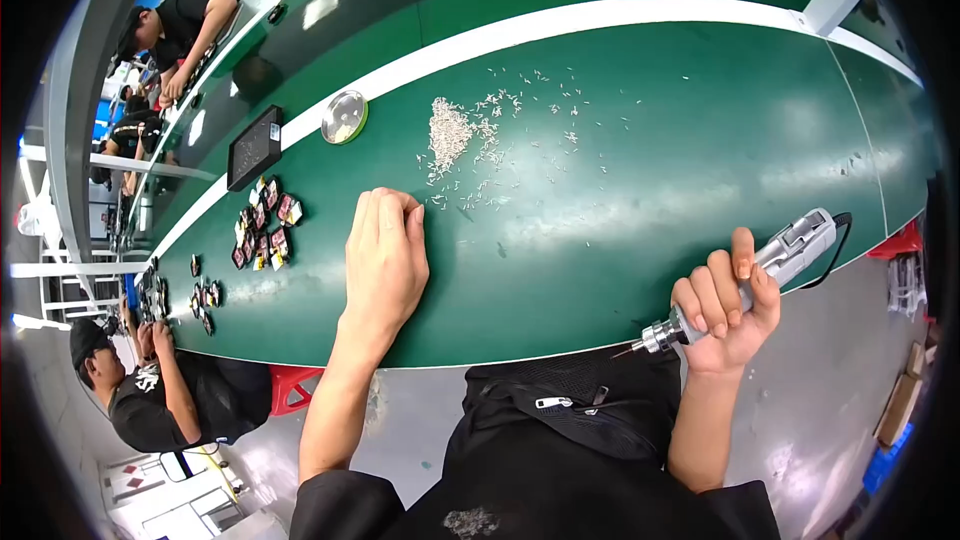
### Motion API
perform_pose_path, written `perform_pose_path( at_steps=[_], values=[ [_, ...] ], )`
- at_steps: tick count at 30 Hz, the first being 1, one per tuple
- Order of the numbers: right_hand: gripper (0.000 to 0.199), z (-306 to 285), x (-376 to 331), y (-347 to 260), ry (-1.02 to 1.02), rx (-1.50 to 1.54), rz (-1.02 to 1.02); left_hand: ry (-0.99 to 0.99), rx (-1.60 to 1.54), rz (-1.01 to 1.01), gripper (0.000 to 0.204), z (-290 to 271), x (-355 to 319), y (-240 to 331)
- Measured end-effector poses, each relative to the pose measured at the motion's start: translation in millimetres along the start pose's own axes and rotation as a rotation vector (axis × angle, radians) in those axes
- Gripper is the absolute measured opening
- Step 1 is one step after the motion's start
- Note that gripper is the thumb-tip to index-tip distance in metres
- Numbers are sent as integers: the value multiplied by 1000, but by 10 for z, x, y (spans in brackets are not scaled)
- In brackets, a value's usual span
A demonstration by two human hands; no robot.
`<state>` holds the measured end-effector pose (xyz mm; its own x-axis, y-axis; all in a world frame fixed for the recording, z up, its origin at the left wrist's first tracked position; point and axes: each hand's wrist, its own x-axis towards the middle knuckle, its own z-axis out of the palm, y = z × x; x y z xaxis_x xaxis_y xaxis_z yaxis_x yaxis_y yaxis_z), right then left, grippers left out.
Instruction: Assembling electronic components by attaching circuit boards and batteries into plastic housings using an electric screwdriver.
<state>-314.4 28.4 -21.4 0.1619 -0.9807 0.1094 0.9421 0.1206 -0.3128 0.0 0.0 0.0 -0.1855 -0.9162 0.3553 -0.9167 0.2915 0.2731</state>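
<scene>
Head view: right fingers [722, 285] wrap the grey electric screwdriver [800, 248]; left fingers [384, 215] bunch near pale pieces [449, 137], their grip unclear.

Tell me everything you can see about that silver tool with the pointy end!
The silver tool is long and rounded, with a smooth grey casing, a shiny, ridged, metal-looking collar and a thin, pointed bit. A black cord curves away from its other end. The right grip wraps its middle. It slants by the green table's near edge, bit pointing toward the person's left. I can't tell whether it's switched on.
</scene>
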Motion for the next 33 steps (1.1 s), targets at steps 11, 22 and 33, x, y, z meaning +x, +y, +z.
perform_pose_path(
  at_steps=[11,22,33],
  values=[
    [12,215,6,122,100,13,-112,-111,-1334,-336,20,-33,-422,800],
    [16,619,46,199,-88,-38,-209,-172,-1839,-431,25,89,-588,1313],
    [13,598,35,186,-125,-119,-171,-154,-1732,-426,20,92,-628,1313]
  ],
)
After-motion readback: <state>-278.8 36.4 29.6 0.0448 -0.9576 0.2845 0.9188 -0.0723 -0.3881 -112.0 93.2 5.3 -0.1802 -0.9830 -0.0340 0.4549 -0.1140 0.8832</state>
